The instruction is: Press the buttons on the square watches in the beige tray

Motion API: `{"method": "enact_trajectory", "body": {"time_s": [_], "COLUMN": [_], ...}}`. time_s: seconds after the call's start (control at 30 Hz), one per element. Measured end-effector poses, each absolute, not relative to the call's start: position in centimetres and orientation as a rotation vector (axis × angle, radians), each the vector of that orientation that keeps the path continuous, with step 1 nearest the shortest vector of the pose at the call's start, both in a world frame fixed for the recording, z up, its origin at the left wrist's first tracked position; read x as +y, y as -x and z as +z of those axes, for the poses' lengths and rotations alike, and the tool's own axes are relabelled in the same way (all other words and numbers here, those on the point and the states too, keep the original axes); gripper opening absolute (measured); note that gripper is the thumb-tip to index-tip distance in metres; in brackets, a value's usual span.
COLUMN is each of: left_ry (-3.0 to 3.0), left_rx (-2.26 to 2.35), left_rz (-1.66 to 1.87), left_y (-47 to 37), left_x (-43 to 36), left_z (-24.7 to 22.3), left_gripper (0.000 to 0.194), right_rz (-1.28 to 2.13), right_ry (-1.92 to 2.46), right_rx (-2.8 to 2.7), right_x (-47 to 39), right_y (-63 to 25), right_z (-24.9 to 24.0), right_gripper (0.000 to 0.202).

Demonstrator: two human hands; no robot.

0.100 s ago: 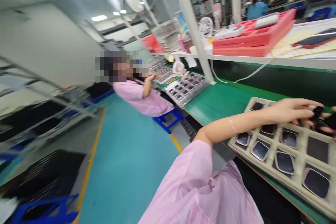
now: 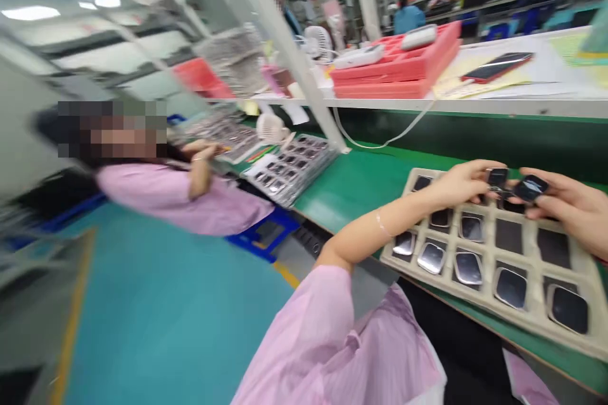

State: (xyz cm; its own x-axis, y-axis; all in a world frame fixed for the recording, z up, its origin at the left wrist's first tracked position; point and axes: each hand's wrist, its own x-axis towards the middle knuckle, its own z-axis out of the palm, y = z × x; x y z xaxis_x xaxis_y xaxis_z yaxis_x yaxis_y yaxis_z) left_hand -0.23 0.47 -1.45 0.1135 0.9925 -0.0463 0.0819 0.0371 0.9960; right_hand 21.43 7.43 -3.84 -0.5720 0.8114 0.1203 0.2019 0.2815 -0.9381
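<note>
My left hand (image 2: 463, 185) pinches a small dark square watch case (image 2: 498, 177) over the far side of a beige tray. Facing it, my right hand (image 2: 572, 205) grips another watch case (image 2: 531, 188) with a glossy dark face, tilted toward me. The two pieces nearly meet; whether they touch is unclear. Under my hands lies the beige tray (image 2: 534, 328), divided into pockets. Several rounded-square watch cases with dark faces and light rims sit in its front row, one of them a watch case (image 2: 568, 309) at the right. Two pockets behind show only dark flat bottoms.
A co-worker in a pink top (image 2: 180, 199) sits to the left, near a tray of dark square pieces (image 2: 297, 168). Above the green bench (image 2: 365, 180) runs a white shelf with red trays (image 2: 380, 85) and a phone (image 2: 498, 68). A slanted post (image 2: 294, 57) stands beyond.
The view has swung right, so the bench and co-worker appear farther left. My right hand and its watch case now show fully, where before they were mostly cut off at the edge.
</note>
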Motion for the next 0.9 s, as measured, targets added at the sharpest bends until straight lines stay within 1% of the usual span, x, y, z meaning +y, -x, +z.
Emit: {"method": "enact_trajectory", "body": {"time_s": [0.07,0.2,0.27,0.37,0.43,0.47,0.53,0.6,0.67,0.73,0.8,0.9], "left_ry": [-1.280,-1.309,-1.324,-1.320,-1.329,-1.337,-1.371,-1.493,-1.740,-2.033,-2.274,-2.494], "left_rx": [1.173,1.129,1.119,1.144,1.177,1.194,1.235,1.284,1.319,1.338,1.404,1.553], "left_rz": [1.099,1.168,1.167,1.161,1.145,1.131,1.112,1.095,1.035,0.909,0.780,0.653], "left_y": [0.3,0.3,0.3,0.2,0.2,0.1,-0.1,-0.7,-1.7,-2.9,-3.9,-4.1], "left_x": [0.7,0.6,0.4,0.4,0.4,0.5,0.4,0.1,-0.3,-0.8,-1.2,-1.8], "left_z": [-2.0,-2.1,-1.9,-1.6,-1.5,-1.4,-1.4,-1.5,-1.9,-2.4,-2.9,-2.9], "left_gripper": [0.057,0.046,0.046,0.052,0.051,0.047,0.031,0.015,0.009,0.008,0.011,0.016], "right_rz": [1.422,1.463,1.454,1.479,1.489,1.486,1.451,1.326,1.062,0.736,0.477,0.276], "right_ry": [0.897,0.815,0.798,0.794,0.791,0.793,0.805,0.841,0.868,0.868,0.871,0.921], "right_rx": [-1.901,-1.916,-1.933,-1.927,-1.923,-1.915,-1.886,-1.911,-2.061,-2.259,-2.395,-2.460], "right_x": [7.3,6.8,6.6,6.5,6.6,6.7,6.6,6.2,5.6,4.9,4.2,3.3], "right_y": [-21.4,-20.9,-20.9,-20.9,-20.9,-20.9,-21.0,-21.4,-22.4,-23.6,-25.0,-26.4], "right_z": [-3.6,-2.8,-2.6,-2.6,-2.6,-2.6,-2.5,-2.3,-2.2,-2.4,-2.9,-3.3], "right_gripper": [0.049,0.044,0.043,0.048,0.049,0.048,0.036,0.020,0.010,0.009,0.012,0.016]}}
